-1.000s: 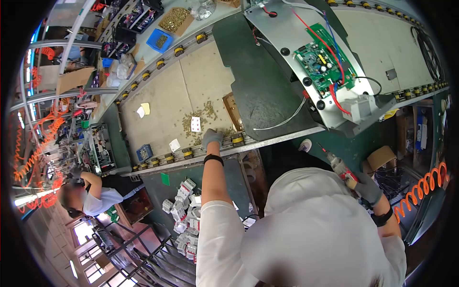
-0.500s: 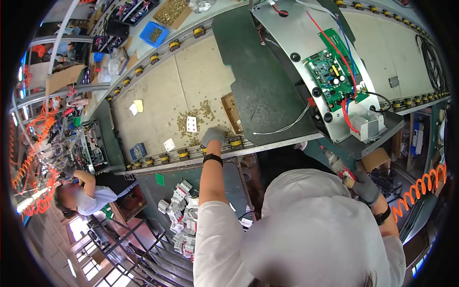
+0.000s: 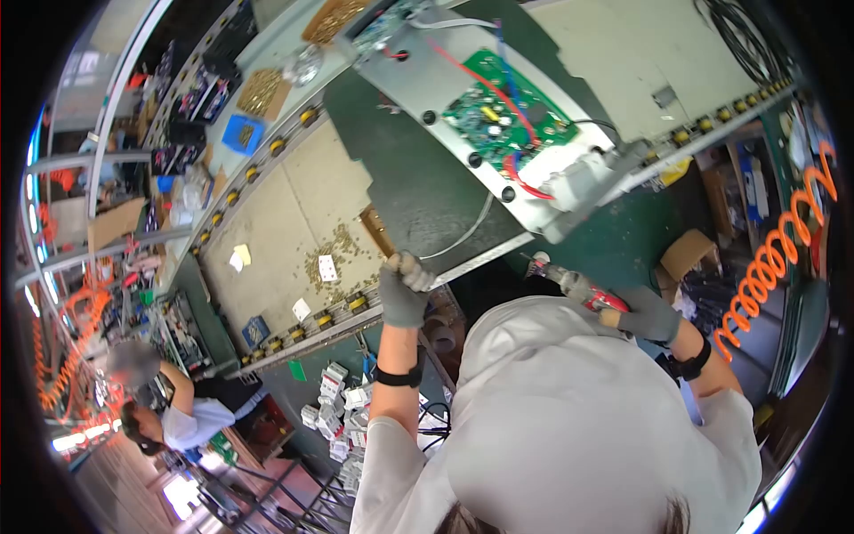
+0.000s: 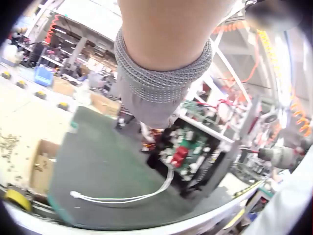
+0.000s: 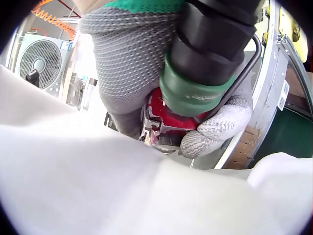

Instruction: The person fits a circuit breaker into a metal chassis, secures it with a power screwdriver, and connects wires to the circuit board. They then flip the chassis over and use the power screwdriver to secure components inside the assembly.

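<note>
My gloved left hand (image 3: pixel 405 292) is above the bench's front rail, its fingers bent, beside a small cardboard tray (image 3: pixel 377 230). In the left wrist view the grey glove (image 4: pixel 151 98) hides those fingers; I cannot tell whether they hold anything. Scattered small brass-coloured screws (image 3: pixel 338 254) lie left of that hand, around a playing card (image 3: pixel 327 268). My gloved right hand (image 3: pixel 648 313) grips a red and grey power screwdriver (image 3: pixel 574 287), its bit pointing towards the bench. In the right wrist view the fingers wrap the red body (image 5: pixel 168 115) below a green collar (image 5: pixel 193 90).
A metal chassis (image 3: pixel 445 142) with a green circuit board (image 3: pixel 503 111) sits on a dark green board (image 3: pixel 427 191). White boxy parts (image 3: pixel 334 405) are piled at lower left. An orange coiled hose (image 3: pixel 756 276) hangs at right. Another person (image 3: pixel 182 418) sits at far left.
My left hand has risen from the screws by the rail and its bent fingers now show. The right hand and screwdriver have shifted left in view. The head view has turned, so the chassis appears further left.
</note>
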`<action>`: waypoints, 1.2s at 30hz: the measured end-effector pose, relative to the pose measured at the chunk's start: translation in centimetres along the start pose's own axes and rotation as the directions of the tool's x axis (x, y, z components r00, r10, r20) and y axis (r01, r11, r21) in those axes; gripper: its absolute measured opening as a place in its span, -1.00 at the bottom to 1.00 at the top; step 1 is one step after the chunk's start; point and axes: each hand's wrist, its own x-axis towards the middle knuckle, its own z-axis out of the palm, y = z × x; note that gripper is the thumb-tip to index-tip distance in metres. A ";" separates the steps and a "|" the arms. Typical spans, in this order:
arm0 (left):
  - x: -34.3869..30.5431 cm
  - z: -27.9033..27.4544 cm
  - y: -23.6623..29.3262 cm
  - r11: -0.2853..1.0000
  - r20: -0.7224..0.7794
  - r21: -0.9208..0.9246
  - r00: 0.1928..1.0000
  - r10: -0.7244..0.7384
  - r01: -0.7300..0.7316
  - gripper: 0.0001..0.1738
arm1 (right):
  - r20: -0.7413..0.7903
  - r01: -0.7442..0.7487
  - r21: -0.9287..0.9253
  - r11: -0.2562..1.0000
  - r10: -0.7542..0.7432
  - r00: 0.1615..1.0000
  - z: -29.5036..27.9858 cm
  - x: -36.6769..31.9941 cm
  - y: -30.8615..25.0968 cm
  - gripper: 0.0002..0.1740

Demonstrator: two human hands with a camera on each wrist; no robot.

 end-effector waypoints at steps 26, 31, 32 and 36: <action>-1.7 15.0 -13.6 0.846 0.181 0.525 0.959 -0.220 0.095 -0.57 | -0.255 0.192 0.068 0.979 -0.169 0.952 3.8 -10.7 8.5 -0.54; -1.7 15.5 -13.5 0.721 0.221 0.693 0.949 -0.226 0.010 -0.56 | -0.258 0.199 0.077 0.977 -0.173 0.950 4.1 -10.5 9.2 -0.50; -1.8 15.6 -13.5 0.723 0.229 0.690 0.943 -0.240 0.016 -0.58 | -0.266 0.215 0.052 0.975 -0.194 0.944 4.2 -10.3 9.3 -0.49; -2.0 16.1 -13.1 0.654 0.217 0.757 0.946 -0.242 -0.007 -0.61 | -0.326 0.288 0.055 0.956 -0.255 0.910 4.4 -10.2 9.3 -0.46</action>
